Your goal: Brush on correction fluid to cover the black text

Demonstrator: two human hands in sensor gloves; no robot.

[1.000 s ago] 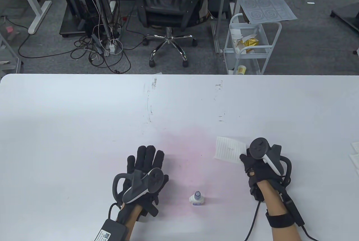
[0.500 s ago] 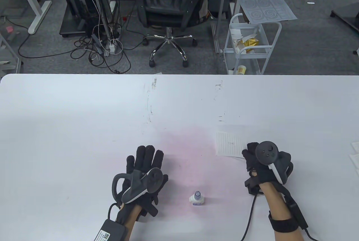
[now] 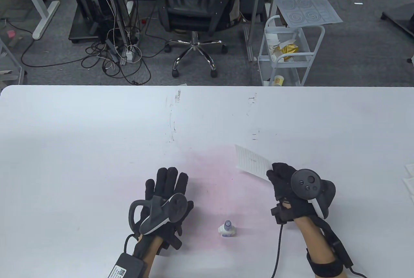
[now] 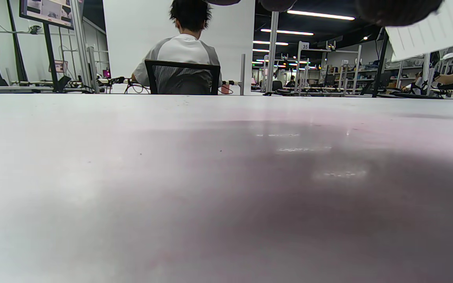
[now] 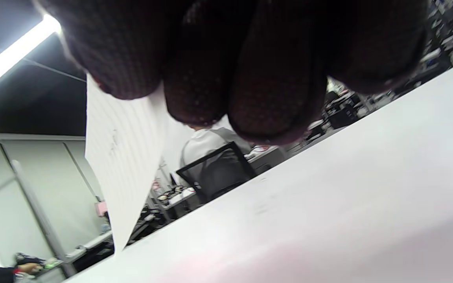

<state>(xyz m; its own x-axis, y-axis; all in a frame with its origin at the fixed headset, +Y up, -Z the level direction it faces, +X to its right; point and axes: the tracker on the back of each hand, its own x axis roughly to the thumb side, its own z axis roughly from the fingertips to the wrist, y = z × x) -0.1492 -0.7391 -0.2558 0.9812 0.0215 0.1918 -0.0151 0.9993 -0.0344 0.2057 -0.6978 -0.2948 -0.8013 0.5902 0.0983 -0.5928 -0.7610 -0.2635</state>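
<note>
A small lined paper (image 3: 251, 162) with a short bit of black text is held above the white table (image 3: 97, 135) by my right hand (image 3: 280, 177), which pinches its near right corner. The paper also shows in the right wrist view (image 5: 122, 157), hanging below my fingers (image 5: 250, 78), and at the top right of the left wrist view (image 4: 431, 29). A small correction fluid bottle (image 3: 227, 229) with a bluish cap stands upright near the front, between my hands. My left hand (image 3: 166, 190) lies flat on the table, fingers spread, holding nothing.
A pink stain (image 3: 220, 181) marks the table middle. Some white papers (image 3: 408, 177) lie at the table's right edge. Beyond the far edge are an office chair (image 3: 194, 9) and a white cart (image 3: 288, 48).
My right hand has lifted the paper off the table and carried it left, tilting it. The left hand and the bottle have not moved.
</note>
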